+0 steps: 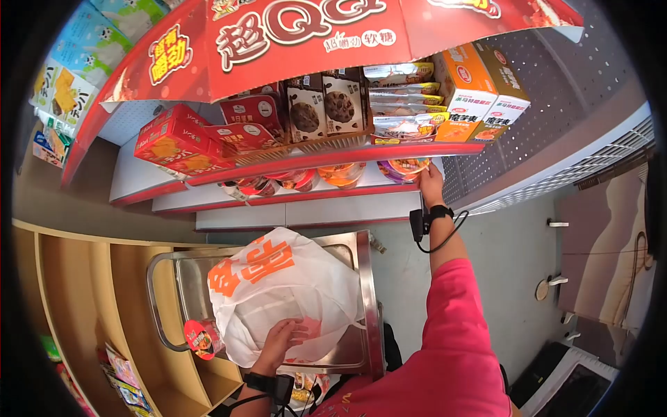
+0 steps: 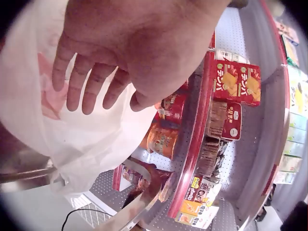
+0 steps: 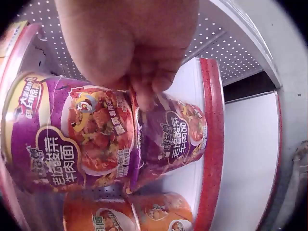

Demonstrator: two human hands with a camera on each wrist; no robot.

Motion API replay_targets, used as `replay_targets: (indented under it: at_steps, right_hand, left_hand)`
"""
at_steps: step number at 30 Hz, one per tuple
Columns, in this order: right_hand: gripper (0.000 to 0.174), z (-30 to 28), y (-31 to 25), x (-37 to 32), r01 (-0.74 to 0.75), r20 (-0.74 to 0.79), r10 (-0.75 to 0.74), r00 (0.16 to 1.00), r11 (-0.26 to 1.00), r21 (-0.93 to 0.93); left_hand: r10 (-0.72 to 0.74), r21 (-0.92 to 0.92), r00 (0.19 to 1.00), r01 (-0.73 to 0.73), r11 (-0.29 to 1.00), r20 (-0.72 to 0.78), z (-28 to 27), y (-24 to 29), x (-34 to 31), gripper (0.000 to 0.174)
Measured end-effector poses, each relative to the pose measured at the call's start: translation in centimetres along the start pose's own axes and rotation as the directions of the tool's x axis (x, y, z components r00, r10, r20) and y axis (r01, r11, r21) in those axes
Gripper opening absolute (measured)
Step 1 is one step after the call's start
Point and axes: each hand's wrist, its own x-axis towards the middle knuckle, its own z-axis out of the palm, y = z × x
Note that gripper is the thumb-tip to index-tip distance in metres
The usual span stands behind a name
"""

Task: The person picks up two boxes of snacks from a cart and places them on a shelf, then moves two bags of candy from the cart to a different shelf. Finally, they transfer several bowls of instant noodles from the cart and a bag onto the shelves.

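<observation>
My right hand (image 1: 432, 186) reaches to the lower shelf at a purple noodle cup (image 1: 401, 169). In the right wrist view that hand (image 3: 139, 62) touches the cups where a large purple cup (image 3: 72, 134) meets another purple cup (image 3: 171, 132); whether its fingers grip one is hidden. My left hand (image 1: 285, 338), fingers extended and slightly spread, lies over a white plastic bag (image 1: 313, 278) with orange print. The left wrist view shows that hand (image 2: 101, 62) in front of the bag (image 2: 96, 139), holding nothing.
The bag stands on a metal cart (image 1: 347, 243), with a red noodle cup (image 1: 203, 339) at its left edge. Orange cups (image 1: 342, 175) share the lower shelf. Above are cookie boxes (image 1: 325, 108) and orange boxes (image 1: 469, 83). Wooden shelving (image 1: 139, 299) stands at the left.
</observation>
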Motion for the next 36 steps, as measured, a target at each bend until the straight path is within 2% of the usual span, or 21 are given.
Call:
replay_targets:
  at_steps: [3,4,8,11,12,13,15,16,17,19,22,25,28,34,36]
  right_hand:
    - [0.029,0.9,-0.8,0.8,-0.084,0.044,0.08,0.996,0.992,0.091]
    - [0.016,1.2,-1.1,1.0,-0.08,0.04,0.077,0.996,0.992,0.096]
    - [0.021,1.4,1.0,3.4,-0.083,0.034,0.084,0.996,0.996,-0.023]
    - [0.027,1.0,0.5,4.3,-0.138,0.117,0.159,0.98,0.975,-0.176]
    - [0.03,1.1,0.9,4.8,-0.082,0.127,0.118,0.985,0.962,-0.259]
    - [0.029,1.2,2.1,5.6,0.075,0.194,-0.002,0.981,0.926,-0.37]
    - [0.028,1.3,4.5,7.1,0.387,0.364,-0.209,0.908,0.754,-0.531]
    - [0.026,1.9,1.2,5.7,-0.008,0.235,0.12,0.965,0.904,-0.427]
    - [0.026,1.8,2.4,6.1,0.205,0.303,-0.036,0.952,0.81,-0.549]
    - [0.026,1.7,4.1,6.6,0.568,0.493,-0.283,0.822,0.459,-0.683]
    - [0.026,2.0,4.1,6.2,0.419,0.357,-0.244,0.902,0.699,-0.579]
    - [0.026,2.7,3.3,5.3,0.143,0.205,-0.058,0.977,0.892,-0.429]
    - [0.019,3.1,3.9,5.4,0.102,0.134,-0.067,0.989,0.954,-0.28]
    - [0.025,3.5,4.2,5.2,0.075,0.131,-0.033,0.991,0.941,-0.331]
    - [0.027,3.8,4.6,5.3,0.109,0.091,-0.077,0.993,0.9,-0.421]
  left_hand:
    - [-0.013,-0.007,1.0,0.013,1.0,0.004,-0.2,-0.3,0.4,0.028]
    - [-0.016,-0.008,1.0,0.016,1.0,0.006,-0.2,-0.3,0.5,0.028]
    - [-0.027,-0.006,1.0,0.027,1.0,-0.01,-0.1,0.0,0.6,0.028]
    - [-0.029,-0.012,0.999,0.029,1.0,-0.015,-0.2,-0.3,0.8,0.029]
    - [-0.03,-0.016,0.999,0.03,0.999,-0.014,-0.3,-0.4,0.9,0.029]
    - [-0.031,-0.02,0.999,0.031,0.999,-0.013,-0.4,-0.6,1.0,0.029]
    - [-0.032,-0.026,0.999,0.031,0.999,-0.011,-0.5,-0.8,1.2,0.029]
    - [-0.033,-0.027,0.999,0.033,0.999,-0.011,-0.5,-0.9,1.3,0.029]
    - [-0.033,-0.029,0.999,0.033,0.999,-0.01,-0.6,-0.9,1.4,0.029]
    - [-0.033,-0.027,0.999,0.032,0.999,-0.015,-0.5,-0.9,1.4,0.029]
    - [-0.032,-0.029,0.999,0.032,0.999,-0.019,-0.5,-0.8,1.4,0.029]
    - [-0.033,-0.031,0.999,0.032,0.999,-0.015,-0.6,-0.8,1.4,0.029]
    - [-0.039,-0.038,0.999,0.038,0.999,-0.016,-0.7,-1.2,1.5,0.029]
    - [-0.042,-0.046,0.999,0.041,0.998,-0.016,-0.6,-1.5,1.7,0.028]
    - [-0.044,-0.051,0.999,0.043,0.998,-0.018,-0.5,-1.7,1.7,0.028]
